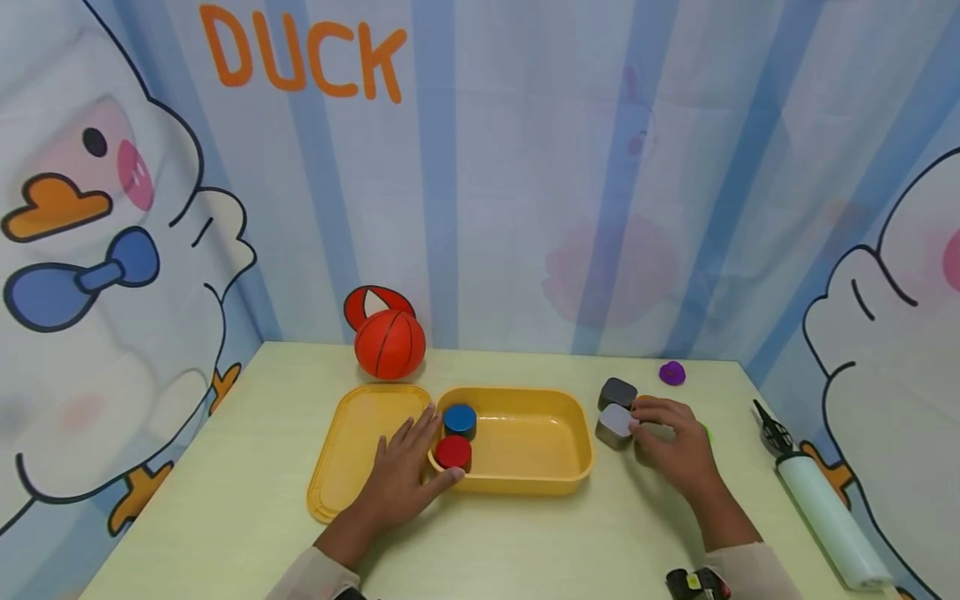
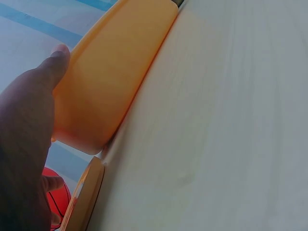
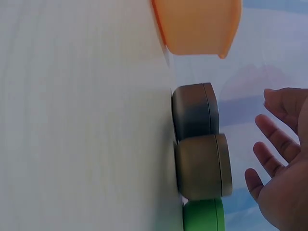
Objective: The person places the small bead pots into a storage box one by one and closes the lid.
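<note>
A yellow rectangular box stands on the table with a blue-topped round piece and a red-topped round piece at its left end. My left hand rests along the box's left rim, fingers stretched out, thumb at the front wall. Its thumb also shows against the wall in the left wrist view. To the right of the box, my right hand hovers over small rounded blocks, fingers loosely bent and apart from them in the right wrist view. Nearest are a light grey block, a dark grey block and a green block.
The yellow lid lies left of the box, partly under my left hand. Behind it stand a red ball and a red-and-white round thing. A purple piece sits at the back right, and a pale-bodied pump lies along the right edge.
</note>
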A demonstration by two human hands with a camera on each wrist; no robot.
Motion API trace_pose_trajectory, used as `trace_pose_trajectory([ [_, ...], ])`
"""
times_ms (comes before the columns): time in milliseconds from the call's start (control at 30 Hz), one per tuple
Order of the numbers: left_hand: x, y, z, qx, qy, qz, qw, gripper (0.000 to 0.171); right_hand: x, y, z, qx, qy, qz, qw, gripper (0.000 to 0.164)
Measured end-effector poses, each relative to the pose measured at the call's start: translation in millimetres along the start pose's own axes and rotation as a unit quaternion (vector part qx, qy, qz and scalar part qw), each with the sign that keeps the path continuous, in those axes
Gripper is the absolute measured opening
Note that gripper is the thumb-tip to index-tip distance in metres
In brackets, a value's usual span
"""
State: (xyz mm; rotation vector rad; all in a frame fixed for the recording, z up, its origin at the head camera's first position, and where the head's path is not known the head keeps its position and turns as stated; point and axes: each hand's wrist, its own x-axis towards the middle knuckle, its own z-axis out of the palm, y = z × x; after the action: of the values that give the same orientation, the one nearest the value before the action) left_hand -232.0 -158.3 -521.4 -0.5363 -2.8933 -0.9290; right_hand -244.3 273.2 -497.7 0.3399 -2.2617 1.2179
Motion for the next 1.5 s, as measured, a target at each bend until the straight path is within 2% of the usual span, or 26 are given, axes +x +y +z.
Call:
trace_pose_trajectory([
  [133, 0.3, 1.2, 0.3, -0.004, 0.001, 0.000, 1.0000, 0.093, -5, 5, -11, -0.036, -0.025, 0.065, 0.997, 0.013],
  [200, 0.5, 1.3, 0.8, -0.006, 0.003, 0.002, 1.0000, 0.093, -6, 7, -16, -0.046, -0.031, 0.081, 0.995, 0.018],
  [433, 0.4, -0.4, 1.2, 0.000, 0.005, 0.004, 1.0000, 0.092, -11, 20, -24, -0.071, -0.013, 0.089, 0.993, 0.023],
  [600, 0.6, -0.8, 0.7, 0.002, 0.001, 0.006, 1.0000, 0.094, -16, 30, -29, -0.070, 0.010, 0.101, 0.992, 0.027],
  [833, 0.0, -0.7, 0.7, 0.001, 0.003, 0.009, 1.0000, 0.094, -21, 46, -36, -0.056, 0.029, 0.158, 0.985, 0.032],
  [1200, -0.6, -2.6, 1.6, 0.000, 0.008, 0.012, 0.9999, 0.094, -20, 50, -38, -0.039, 0.008, 0.228, 0.973, 0.042],
  [1500, 0.3, -4.0, 2.2, 0.006, 0.004, 0.011, 0.9999, 0.094, -19, 52, -39, -0.040, -0.003, 0.265, 0.964, 0.048],
])
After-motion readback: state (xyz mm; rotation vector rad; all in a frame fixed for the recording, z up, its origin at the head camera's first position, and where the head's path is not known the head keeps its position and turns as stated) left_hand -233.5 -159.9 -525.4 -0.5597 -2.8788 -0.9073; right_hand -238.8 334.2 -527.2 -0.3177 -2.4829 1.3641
